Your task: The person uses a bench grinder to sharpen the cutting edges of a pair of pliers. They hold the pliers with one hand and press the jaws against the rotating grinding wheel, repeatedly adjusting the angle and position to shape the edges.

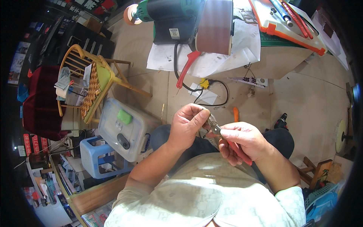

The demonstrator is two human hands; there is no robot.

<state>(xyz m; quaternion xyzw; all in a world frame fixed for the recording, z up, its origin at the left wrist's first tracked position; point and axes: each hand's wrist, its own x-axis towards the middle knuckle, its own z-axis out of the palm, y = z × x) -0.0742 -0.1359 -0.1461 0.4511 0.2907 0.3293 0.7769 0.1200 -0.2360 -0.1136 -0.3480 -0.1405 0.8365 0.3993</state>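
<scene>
In front of my belly, pliers (239, 152) with red handles are held between both hands. My right hand (245, 138) is closed round the handles, its thumb near the pivot. With thumb and fingers pressed together, my left hand (189, 123) grips the grey metal jaw end. Whether a small piece also sits between those fingertips I cannot make out. Beyond the hands, a red handle-shaped piece (188, 68) hangs over the near edge of the paper-covered table (242, 62).
A green and black belt sander (213, 28) stands on the table, beside an orange-edged case (272, 28) with tools. A black cable (228, 92) loops on the floor. To the left are a yellow chair (109, 75), a lidded plastic box (124, 130) and a blue stool (90, 159).
</scene>
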